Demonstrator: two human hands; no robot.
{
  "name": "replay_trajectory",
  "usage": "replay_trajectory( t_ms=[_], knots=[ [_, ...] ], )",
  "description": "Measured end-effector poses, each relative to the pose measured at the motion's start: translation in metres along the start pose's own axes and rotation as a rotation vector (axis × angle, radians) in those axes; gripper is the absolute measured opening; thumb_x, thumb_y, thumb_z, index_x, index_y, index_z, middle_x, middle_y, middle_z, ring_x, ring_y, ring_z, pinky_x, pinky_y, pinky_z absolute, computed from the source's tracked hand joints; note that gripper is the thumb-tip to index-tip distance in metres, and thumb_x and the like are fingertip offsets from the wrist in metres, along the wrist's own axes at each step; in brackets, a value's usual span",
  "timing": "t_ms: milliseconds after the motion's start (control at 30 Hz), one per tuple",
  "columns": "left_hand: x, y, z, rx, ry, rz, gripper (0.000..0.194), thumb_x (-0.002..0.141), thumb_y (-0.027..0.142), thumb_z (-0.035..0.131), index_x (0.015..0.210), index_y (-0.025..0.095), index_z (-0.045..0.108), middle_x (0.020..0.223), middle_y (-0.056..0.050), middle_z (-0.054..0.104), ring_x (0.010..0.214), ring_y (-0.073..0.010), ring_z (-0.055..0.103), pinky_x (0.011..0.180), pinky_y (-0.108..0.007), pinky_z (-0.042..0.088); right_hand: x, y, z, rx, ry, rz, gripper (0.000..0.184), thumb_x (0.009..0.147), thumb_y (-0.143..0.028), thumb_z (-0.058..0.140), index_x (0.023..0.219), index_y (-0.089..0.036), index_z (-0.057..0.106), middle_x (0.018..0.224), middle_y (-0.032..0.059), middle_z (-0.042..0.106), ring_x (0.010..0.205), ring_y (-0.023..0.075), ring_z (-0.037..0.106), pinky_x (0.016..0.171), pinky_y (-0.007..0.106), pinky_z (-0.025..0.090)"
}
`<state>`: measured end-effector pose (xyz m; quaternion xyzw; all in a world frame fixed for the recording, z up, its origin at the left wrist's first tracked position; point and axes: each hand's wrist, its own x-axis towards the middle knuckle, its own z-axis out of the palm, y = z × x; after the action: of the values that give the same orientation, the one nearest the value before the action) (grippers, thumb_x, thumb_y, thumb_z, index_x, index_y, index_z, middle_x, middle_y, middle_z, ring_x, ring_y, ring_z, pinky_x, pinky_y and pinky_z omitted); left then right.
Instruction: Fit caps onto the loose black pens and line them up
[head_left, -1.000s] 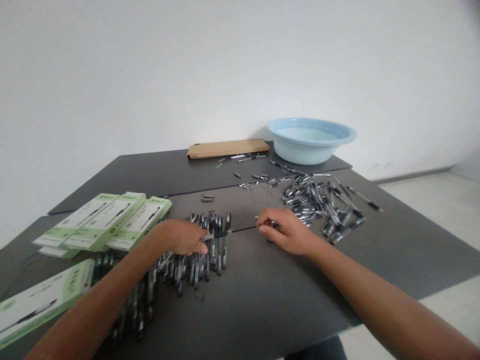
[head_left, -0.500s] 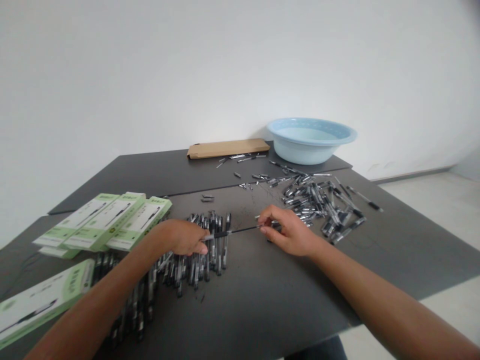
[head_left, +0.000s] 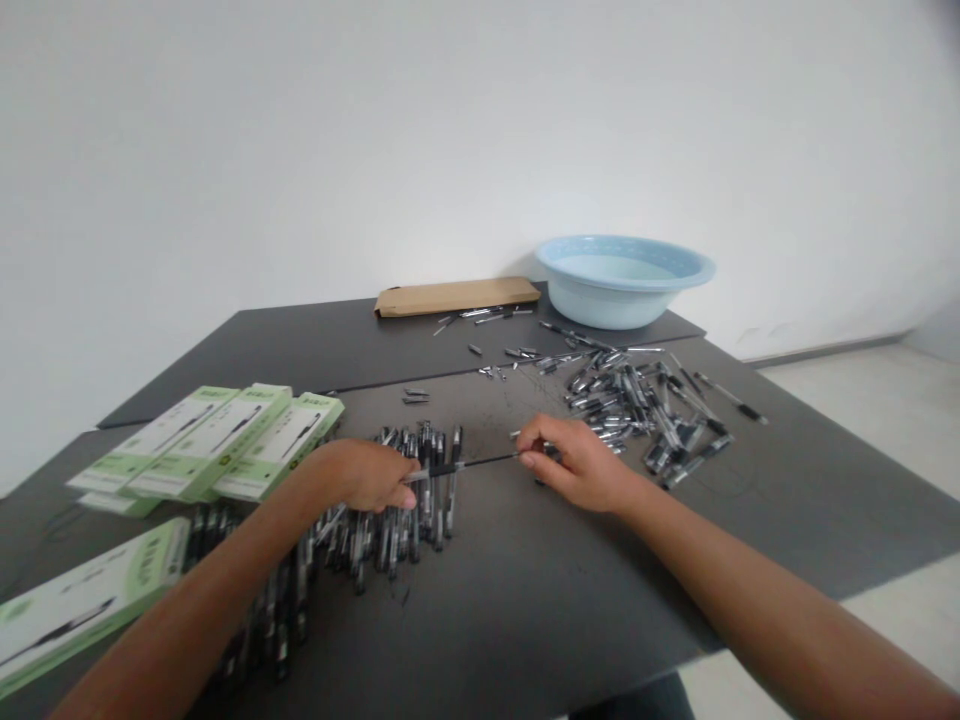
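Note:
My left hand (head_left: 369,474) is closed around the rear of a clear pen barrel (head_left: 444,469) with a black grip, held level above a pile of pens (head_left: 390,548). From the barrel's front end a thin dark ink refill (head_left: 489,460) sticks out to the right. The thumb and fingertips of my right hand (head_left: 571,462) pinch the far end of that refill, whose tip they hide. Beyond my right hand lies a loose heap of pens and pen parts (head_left: 626,405).
Green-and-white pen boxes (head_left: 244,440) are stacked on the left, with another pen box (head_left: 97,595) nearer me. A flat brown cardboard piece (head_left: 457,296) and a light blue basin (head_left: 615,300) stand at the back. Small pen tips (head_left: 416,396) lie mid-table.

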<state>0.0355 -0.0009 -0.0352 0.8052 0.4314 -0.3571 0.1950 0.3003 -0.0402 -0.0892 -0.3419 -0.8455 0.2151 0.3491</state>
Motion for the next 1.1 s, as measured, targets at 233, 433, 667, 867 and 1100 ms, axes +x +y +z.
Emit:
replay_trajectory(
  t_ms=[233,433,667,867,1100],
  knots=[
    [-0.0022,0.0028,-0.0023,0.021,-0.001,0.002,0.044,0.087,0.032,0.043,0.125,0.011,0.052,0.092,-0.013,0.073,0.083,-0.0267,0.065,0.063,-0.030,0.044,-0.0009,-0.0007,0.0000,0.055,-0.013,0.003,0.014,0.083,-0.019,0.055,0.095,-0.019,0.050,0.086,0.0029,0.059,0.074,0.0130,0.058,0.068,0.025,0.045],
    [-0.0029,0.0038,-0.0030,0.022,-0.007,0.004,0.043,0.088,0.032,0.043,0.125,0.011,0.052,0.094,-0.013,0.072,0.086,-0.0270,0.065,0.065,-0.031,0.045,-0.0017,-0.0014,0.0007,-0.011,0.014,-0.006,0.009,0.082,-0.014,0.052,0.089,-0.020,0.050,0.082,0.0020,0.059,0.073,0.0133,0.057,0.067,0.025,0.043],
    [-0.0034,0.0040,-0.0032,0.012,-0.002,-0.001,0.045,0.086,0.032,0.043,0.125,0.011,0.052,0.093,-0.013,0.073,0.085,-0.0272,0.066,0.064,-0.031,0.045,0.0001,0.0000,0.0016,-0.036,0.002,0.003,0.004,0.084,-0.018,0.052,0.087,-0.020,0.051,0.079,0.0022,0.060,0.071,0.0136,0.057,0.065,0.024,0.042],
    [-0.0016,0.0019,-0.0022,-0.001,-0.008,0.008,0.045,0.085,0.033,0.042,0.125,0.012,0.052,0.091,-0.013,0.073,0.083,-0.0265,0.066,0.064,-0.031,0.045,-0.0007,-0.0003,0.0011,0.006,-0.013,-0.001,0.010,0.083,-0.019,0.055,0.092,-0.019,0.051,0.083,0.0030,0.060,0.073,0.0136,0.058,0.066,0.025,0.044],
    [-0.0013,0.0019,-0.0020,0.007,-0.014,0.009,0.048,0.086,0.033,0.041,0.128,0.011,0.049,0.090,-0.013,0.073,0.082,-0.0267,0.065,0.064,-0.031,0.045,-0.0009,0.0005,0.0018,-0.039,0.003,-0.012,0.008,0.083,-0.015,0.052,0.089,-0.019,0.051,0.082,0.0026,0.060,0.072,0.0136,0.057,0.065,0.025,0.043]
  ],
)
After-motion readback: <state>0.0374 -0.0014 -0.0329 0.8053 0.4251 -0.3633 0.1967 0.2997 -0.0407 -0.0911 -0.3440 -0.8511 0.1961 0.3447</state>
